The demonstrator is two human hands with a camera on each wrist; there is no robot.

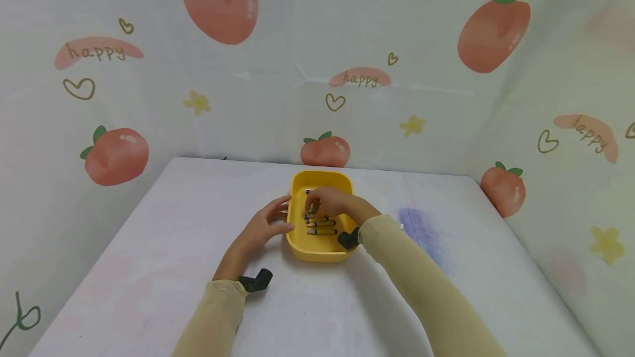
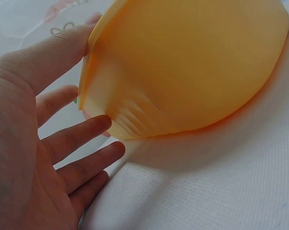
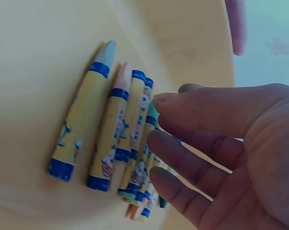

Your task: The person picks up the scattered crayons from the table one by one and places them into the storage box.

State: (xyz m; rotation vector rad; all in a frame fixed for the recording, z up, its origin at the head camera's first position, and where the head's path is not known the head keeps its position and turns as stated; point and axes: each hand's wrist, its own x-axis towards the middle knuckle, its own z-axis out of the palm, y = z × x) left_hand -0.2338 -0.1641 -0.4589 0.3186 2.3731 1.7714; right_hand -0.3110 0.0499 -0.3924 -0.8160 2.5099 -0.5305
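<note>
A yellow tray (image 1: 322, 252) stands on the table with several crayons (image 1: 322, 231) in paper wrappers lying in it. My left hand (image 1: 263, 228) is at the tray's left side, its thumb at the rim and its fingers spread along the outer wall (image 2: 182, 72). Inside the tray, my right hand (image 1: 332, 203) reaches over the crayon pile. Its bent fingertips (image 3: 158, 139) are right beside a green-tipped crayon (image 3: 153, 112). A grey-blue crayon (image 3: 82, 115) and a pale peach one (image 3: 108, 139) lie apart from the fingers. The hand covers part of the pile.
The white table (image 1: 163, 269) carries a blue-purple smudge (image 1: 419, 230) right of the tray. Behind it hangs a printed cloth (image 1: 278, 81) with fruit and hearts. Each wrist wears a black camera mount, seen on the left (image 1: 256, 281) and right (image 1: 349, 238).
</note>
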